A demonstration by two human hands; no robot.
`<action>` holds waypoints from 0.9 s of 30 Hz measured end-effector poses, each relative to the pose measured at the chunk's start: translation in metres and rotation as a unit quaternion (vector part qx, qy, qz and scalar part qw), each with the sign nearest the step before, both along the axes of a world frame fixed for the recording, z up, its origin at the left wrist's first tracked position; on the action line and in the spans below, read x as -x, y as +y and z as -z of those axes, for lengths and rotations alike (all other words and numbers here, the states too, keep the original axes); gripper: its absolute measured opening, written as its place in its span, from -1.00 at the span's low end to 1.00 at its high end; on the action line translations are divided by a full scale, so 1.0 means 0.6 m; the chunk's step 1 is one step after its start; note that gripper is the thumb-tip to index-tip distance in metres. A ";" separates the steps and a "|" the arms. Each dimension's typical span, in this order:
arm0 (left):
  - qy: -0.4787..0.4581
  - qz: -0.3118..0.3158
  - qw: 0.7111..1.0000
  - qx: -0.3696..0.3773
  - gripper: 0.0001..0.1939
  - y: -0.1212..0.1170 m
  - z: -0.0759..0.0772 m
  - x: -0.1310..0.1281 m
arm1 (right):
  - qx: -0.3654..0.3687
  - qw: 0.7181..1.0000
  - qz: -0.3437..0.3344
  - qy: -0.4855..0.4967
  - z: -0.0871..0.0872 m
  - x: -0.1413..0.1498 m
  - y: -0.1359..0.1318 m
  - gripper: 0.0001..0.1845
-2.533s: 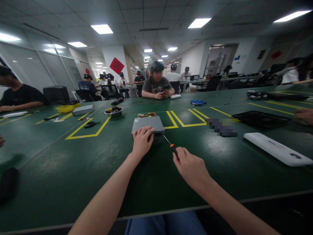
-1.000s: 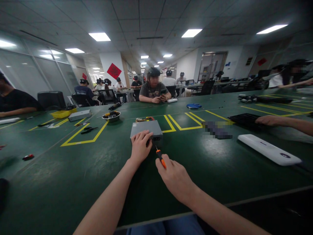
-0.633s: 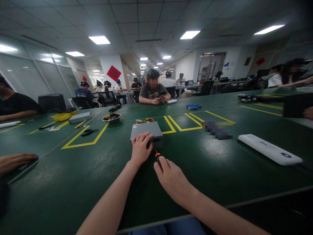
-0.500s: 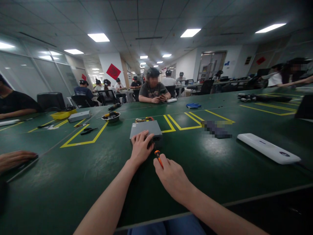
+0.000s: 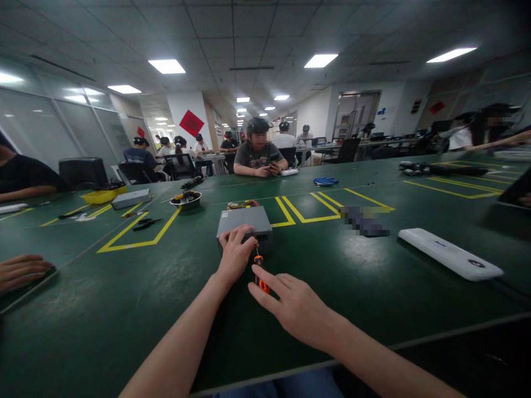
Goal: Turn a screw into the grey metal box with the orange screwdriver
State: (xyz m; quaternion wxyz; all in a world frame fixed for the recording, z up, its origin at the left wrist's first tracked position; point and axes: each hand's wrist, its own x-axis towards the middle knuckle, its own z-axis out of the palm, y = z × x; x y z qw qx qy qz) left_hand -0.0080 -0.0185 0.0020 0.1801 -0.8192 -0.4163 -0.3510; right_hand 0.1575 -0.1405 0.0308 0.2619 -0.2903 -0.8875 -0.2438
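A grey metal computer power supply (image 5: 244,219) rests on the green table, with a socket on the side facing me and coloured wires behind it. My left hand (image 5: 234,255) grips its near left edge, fingers bent over the top and thumb near the socket. An orange and black screwdriver (image 5: 259,260) points at that near side; its thin shaft passes close to my left thumb, and the tip's exact contact is unclear. My right hand (image 5: 290,304) is loosely round the handle, index finger and thumb stretched out across it, other fingers partly hidden.
A metal bowl (image 5: 186,200) with tools and black pliers (image 5: 146,223) lie to the left, near another grey box (image 5: 131,198). A white power bank-like device (image 5: 450,253) lies right. Blue gloves (image 5: 326,181) are farther back. A co-worker's hand (image 5: 25,273) rests at far left.
My right hand has loosened from a closed grip, its index finger and thumb now straighter across the handle. The screwdriver stands more upright in view. My left hand stays on the power supply.
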 end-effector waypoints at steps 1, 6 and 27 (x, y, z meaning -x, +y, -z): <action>-0.002 -0.001 1.000 0.000 -0.90 -0.001 -0.001 0.000 | -0.031 0.999 -0.023 -0.020 -0.001 -0.008 0.006 -0.67; -0.026 -0.005 0.999 0.026 -0.74 -0.006 -0.006 -0.002 | -0.120 0.987 -0.094 -0.051 0.004 -0.027 0.052 -0.91; -0.048 -0.044 0.998 0.016 -0.67 -0.004 -0.007 -0.011 | 0.012 0.983 -0.174 0.061 0.037 -0.036 0.069 -0.62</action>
